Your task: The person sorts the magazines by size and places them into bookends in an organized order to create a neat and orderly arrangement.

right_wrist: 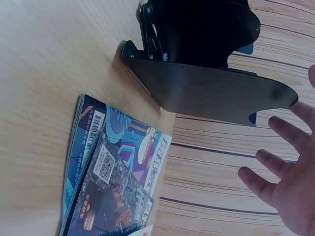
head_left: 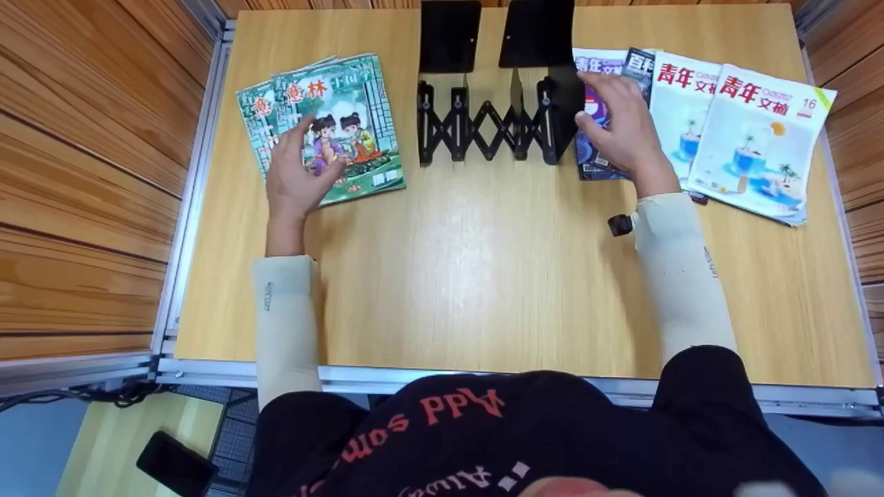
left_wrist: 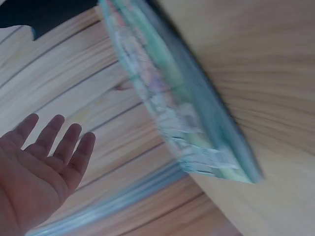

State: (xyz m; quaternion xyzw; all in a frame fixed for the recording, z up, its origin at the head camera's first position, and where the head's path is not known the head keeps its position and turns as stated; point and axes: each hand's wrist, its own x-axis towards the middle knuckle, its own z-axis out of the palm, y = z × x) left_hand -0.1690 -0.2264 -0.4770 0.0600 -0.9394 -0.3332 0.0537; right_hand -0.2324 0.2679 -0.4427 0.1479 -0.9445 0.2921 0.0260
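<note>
A black expandable book rack with crisscross bars and upright panels stands at the back middle of the table. Beside its right end panel is my right hand, fingers spread; a fingertip meets the panel's edge in the right wrist view, though contact is uncertain. My left hand hovers over the green illustrated magazines at the left, its fingers apart and holding nothing. In the left wrist view, the left palm appears separated from the blurred magazine stack.
Overlapping magazines fan out at the right, with a dark-covered one on a purple-blue one nearest the rack. Wood-plank walls flank the table. A black phone-like object lies on a lower surface at front left.
</note>
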